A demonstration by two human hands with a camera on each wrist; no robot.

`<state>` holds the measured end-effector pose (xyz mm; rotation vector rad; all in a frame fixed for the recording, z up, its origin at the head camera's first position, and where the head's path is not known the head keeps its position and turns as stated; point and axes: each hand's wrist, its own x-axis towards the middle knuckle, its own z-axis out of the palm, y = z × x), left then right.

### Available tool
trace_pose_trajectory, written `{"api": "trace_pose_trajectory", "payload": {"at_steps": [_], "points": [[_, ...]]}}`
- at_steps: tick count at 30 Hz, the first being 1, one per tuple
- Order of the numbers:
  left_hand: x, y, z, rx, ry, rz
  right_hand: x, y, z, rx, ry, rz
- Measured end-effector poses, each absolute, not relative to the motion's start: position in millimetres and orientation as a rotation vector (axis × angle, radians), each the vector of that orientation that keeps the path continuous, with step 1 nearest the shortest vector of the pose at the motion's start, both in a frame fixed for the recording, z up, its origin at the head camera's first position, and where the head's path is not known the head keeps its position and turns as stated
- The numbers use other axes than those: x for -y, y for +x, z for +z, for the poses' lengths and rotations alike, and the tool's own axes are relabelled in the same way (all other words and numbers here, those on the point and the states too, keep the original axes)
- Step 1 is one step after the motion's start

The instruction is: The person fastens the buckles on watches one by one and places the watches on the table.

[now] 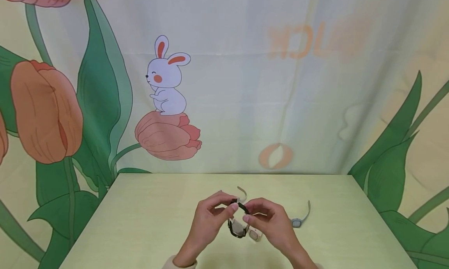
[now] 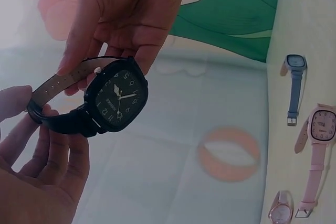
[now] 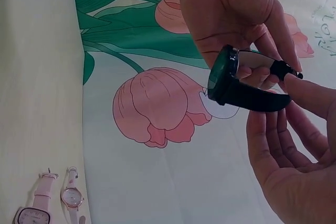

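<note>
A black watch (image 1: 238, 229) with a squarish face hangs below both hands in the head view. My left hand (image 1: 209, 221) pinches its strap between thumb and fingers, near the buckle. My right hand (image 1: 274, 223) holds the strap on the other side. The left wrist view shows the dial (image 2: 119, 98) facing the camera, the strap bent into a loop and my left fingers (image 2: 44, 153) on its far end. The case (image 3: 222, 77) appears edge-on in the right wrist view, my right thumb (image 3: 310, 97) against the strap by the buckle.
On the table (image 1: 140, 222), a blue watch (image 1: 296, 222) lies right of my hands. A pink watch (image 2: 323, 125) lies partly hidden under my right hand. A small round-faced watch (image 3: 72, 198) lies farther back. A printed curtain (image 1: 231, 105) hangs behind the table.
</note>
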<state>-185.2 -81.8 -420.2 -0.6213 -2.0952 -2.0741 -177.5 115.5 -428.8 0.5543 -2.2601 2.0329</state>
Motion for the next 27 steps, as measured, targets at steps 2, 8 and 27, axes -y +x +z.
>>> {"api": "trace_pose_trajectory", "payload": {"at_steps": [2,8,27], "points": [[81.9,-185.1,-419.8,2.097,-0.621,-2.076,-115.1,-177.5,-428.6,2.267,0.537,2.033],[80.5,-184.8,-421.3,2.172,-0.608,-2.054,-113.9,-177.4,-427.0,2.255,0.537,2.036],[85.8,-185.6,-415.9,1.998,-0.609,-2.114,-112.7,-175.6,-429.4,2.280,0.656,2.009]]}}
